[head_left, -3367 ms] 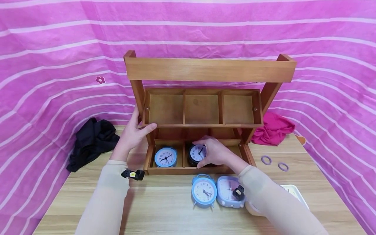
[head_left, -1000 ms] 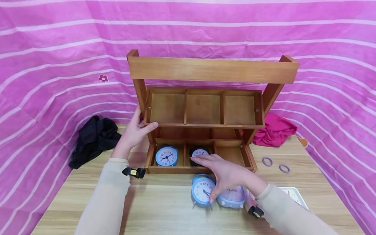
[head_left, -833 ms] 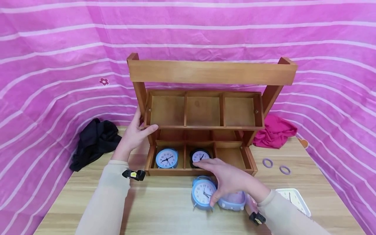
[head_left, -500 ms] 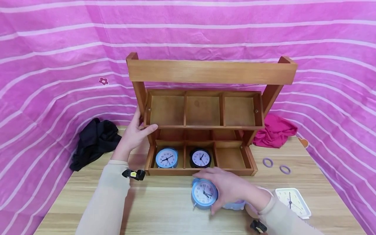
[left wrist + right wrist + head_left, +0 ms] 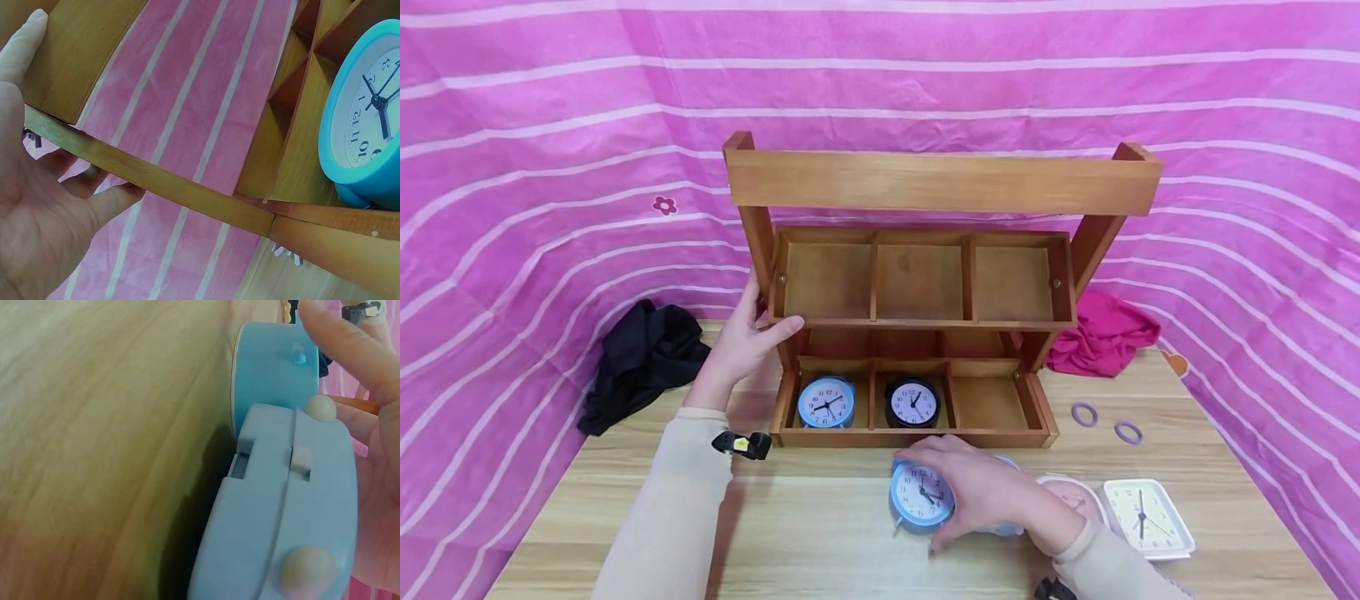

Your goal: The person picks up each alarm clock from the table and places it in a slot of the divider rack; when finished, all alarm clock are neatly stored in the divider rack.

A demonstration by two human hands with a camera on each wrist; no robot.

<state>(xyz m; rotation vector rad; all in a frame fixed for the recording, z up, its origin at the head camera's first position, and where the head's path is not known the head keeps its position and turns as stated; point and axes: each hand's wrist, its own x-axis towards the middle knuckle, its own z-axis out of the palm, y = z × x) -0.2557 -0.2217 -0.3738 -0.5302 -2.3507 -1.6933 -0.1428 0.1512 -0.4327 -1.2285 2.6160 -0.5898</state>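
Observation:
My left hand grips the left side of the wooden rack, thumb on the front edge of its upper tray; in the left wrist view the left hand wraps a rail of the rack. In the lower tray a blue clock stands in the left compartment and a black clock in the middle one. My right hand curls round a round blue clock on the table. A pale blue square clock lies under the palm.
A pink clock and a white square clock lie at the table's front right. Two purple rings sit to the right of the rack, a pink cloth behind them, a black cloth at the left.
My right hand let go of the black clock in the middle compartment, drew back over the tray's front edge and closed on the round blue clock. The left hand stayed put.

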